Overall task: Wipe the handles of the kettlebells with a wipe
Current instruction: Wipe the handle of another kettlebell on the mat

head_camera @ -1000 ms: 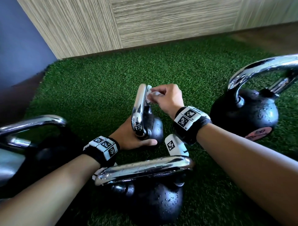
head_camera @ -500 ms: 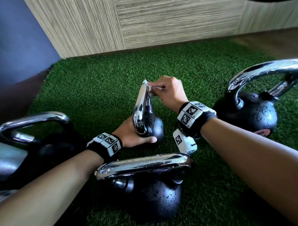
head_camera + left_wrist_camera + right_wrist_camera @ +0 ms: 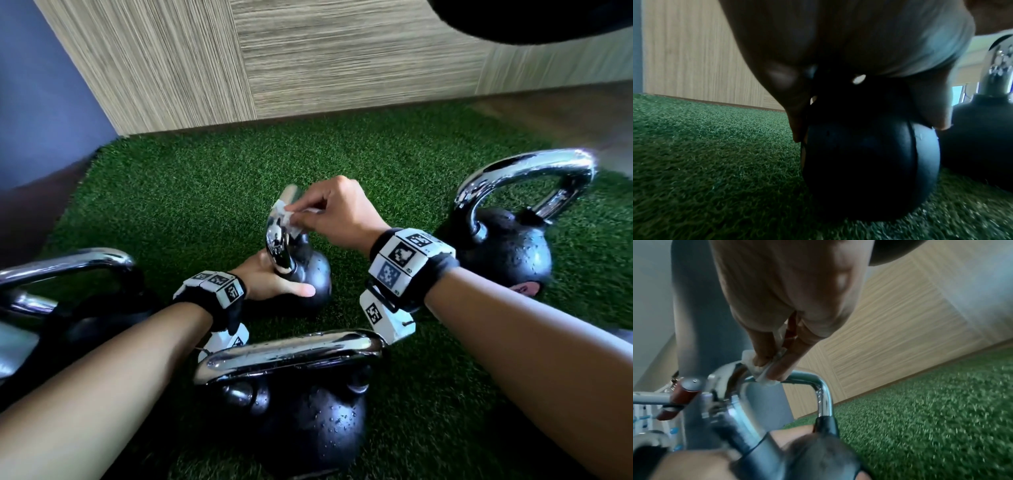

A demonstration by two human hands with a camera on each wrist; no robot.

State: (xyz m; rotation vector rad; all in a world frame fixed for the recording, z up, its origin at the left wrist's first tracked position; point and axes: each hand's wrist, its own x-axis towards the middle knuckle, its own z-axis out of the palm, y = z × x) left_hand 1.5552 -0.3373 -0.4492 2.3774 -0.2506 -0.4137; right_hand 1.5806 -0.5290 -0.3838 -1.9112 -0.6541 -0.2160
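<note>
A small black kettlebell (image 3: 308, 270) (image 3: 869, 170) with a chrome handle (image 3: 279, 236) (image 3: 818, 386) stands on the green turf in the middle. My left hand (image 3: 270, 277) grips its body from the left, thumb laid across the front. My right hand (image 3: 329, 212) (image 3: 772, 363) pinches a small white wipe (image 3: 286, 217) (image 3: 758, 368) against the top of that handle. Three larger black kettlebells with wet chrome handles stand around: one at the near middle (image 3: 291, 404), one at the right (image 3: 507, 246), one at the left edge (image 3: 68, 294).
The green turf (image 3: 191, 192) ends at a wood-grain wall panel (image 3: 274, 61) behind and a darker floor at the left. A dark rounded object (image 3: 534, 17) hangs at the top right corner. The big kettlebells hem in my forearms on both sides.
My right hand has slid the wipe along the small kettlebell's handle, up to its top and a little back down. The left hand keeps its hold on the body.
</note>
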